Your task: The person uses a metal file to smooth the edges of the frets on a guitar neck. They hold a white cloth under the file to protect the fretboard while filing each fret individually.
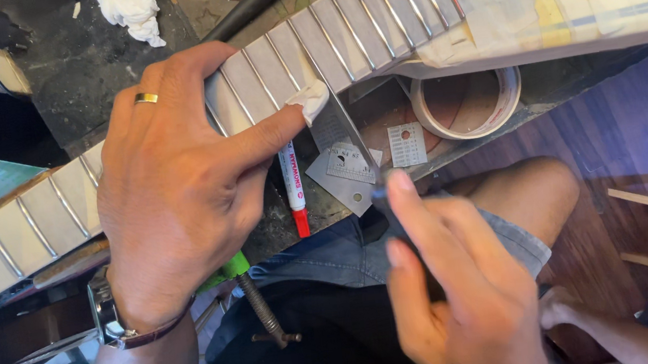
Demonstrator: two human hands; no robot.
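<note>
From the head camera I see my left hand [171,182] spread flat and wide across the long fretted neck of a stringed instrument, its fingerboard covered in pale tape between the metal frets [264,72], which runs diagonally from lower left to upper right over the dark workbench [87,62]. The fingers are splayed rather than curled, a gold ring on one of them, and the thumb presses a small folded white scrap of cloth or paper [309,99] down against the neck's near edge. My right hand [463,288] hangs lower, above my lap and the denim shorts, well apart from the neck; its fingers are closed around a slim dark tool with a bluish tip [381,194], pinched between thumb and forefinger, though the hand is blurred and I cannot tell what kind of tool it is. Just below the left thumb a white marker with a red cap [293,189] lies on the bench edge. Near it sit small flat grey metal gauges [350,167] and, further right, a roll of pale masking tape [467,104]. A crumpled white rag [131,10] rests at the top of the bench.
</note>
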